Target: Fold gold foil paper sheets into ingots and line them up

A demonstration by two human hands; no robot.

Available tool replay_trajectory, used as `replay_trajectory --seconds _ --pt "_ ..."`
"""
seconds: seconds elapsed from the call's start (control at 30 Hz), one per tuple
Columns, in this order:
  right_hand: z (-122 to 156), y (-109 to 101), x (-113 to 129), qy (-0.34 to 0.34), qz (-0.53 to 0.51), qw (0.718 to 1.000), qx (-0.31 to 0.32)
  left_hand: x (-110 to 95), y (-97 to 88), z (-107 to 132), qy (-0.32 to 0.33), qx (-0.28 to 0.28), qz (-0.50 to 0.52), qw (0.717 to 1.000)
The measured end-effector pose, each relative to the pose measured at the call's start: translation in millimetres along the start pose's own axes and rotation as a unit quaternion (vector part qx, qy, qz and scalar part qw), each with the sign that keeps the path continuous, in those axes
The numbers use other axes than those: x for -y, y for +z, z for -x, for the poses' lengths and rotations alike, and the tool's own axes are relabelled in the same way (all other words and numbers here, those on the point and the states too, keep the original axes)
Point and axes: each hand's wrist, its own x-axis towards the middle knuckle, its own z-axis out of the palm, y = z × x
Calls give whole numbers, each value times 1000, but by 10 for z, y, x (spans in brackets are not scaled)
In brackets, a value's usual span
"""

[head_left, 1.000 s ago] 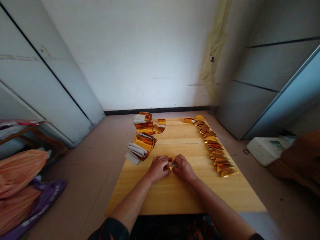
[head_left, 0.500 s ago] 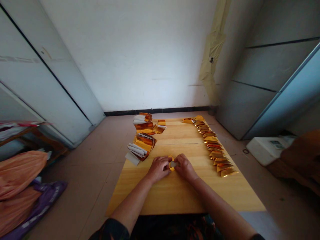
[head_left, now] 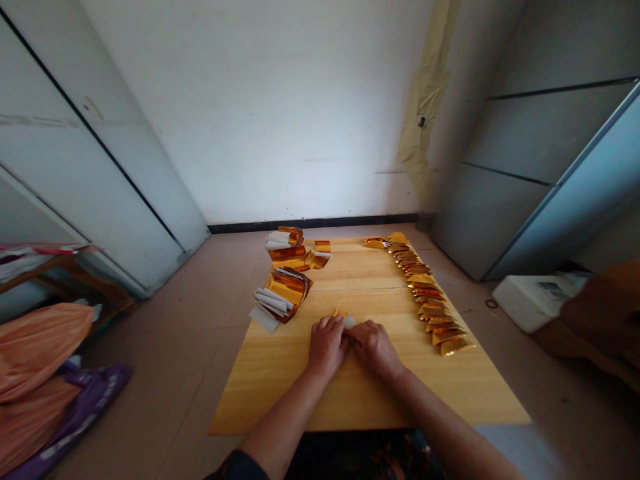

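Near the middle of the wooden table (head_left: 280, 393), my left hand (head_left: 327, 343) and my right hand (head_left: 374, 345) are close together, fingers bent around a small piece of gold foil paper (head_left: 341, 313). Its pale grey back (head_left: 349, 322) shows between the fingertips, and the rest is hidden under them. To the left lie loose stacks of gold foil paper sheets (head_left: 293, 287) with whitish undersides. Down the right side runs a long overlapping row of folded gold paper pieces (head_left: 429, 293).
A smaller bundle of sheets (head_left: 285, 238) and a few loose foil pieces (head_left: 320, 259) lie at the table's far left. On the floor at right is a white box (head_left: 530, 300); orange and purple bags (head_left: 45, 360) lie at left. A grey refrigerator-like cabinet (head_left: 520, 153) stands right.
My left hand has shifted right and slightly nearer, closing the gap to my right hand. The right hand has turned inward a little, and less of the foil paper shows between them.
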Motion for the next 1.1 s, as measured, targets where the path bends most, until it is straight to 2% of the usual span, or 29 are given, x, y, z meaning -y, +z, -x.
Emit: replay_trajectory --seconds 0.2,0.33,0.5,0.8,0.97,1.1 --pt "19 -215 -110 -26 103 994 38 26 -163 -9 36 49 -18 998" --pt "-49 -317 -194 -51 111 991 53 110 -241 -104 71 55 -27 996" --pt "-140 -358 -258 -69 104 990 71 177 -252 -227 124 48 -42 990" --pt "-131 -264 -244 -54 118 990 57 316 -119 -260 205 41 -56 976" --pt "-106 -151 -208 -24 122 992 23 332 -79 -282 203 25 -59 977" --pt "-90 -43 -167 32 135 990 -8 298 -92 -279 183 21 -44 982"
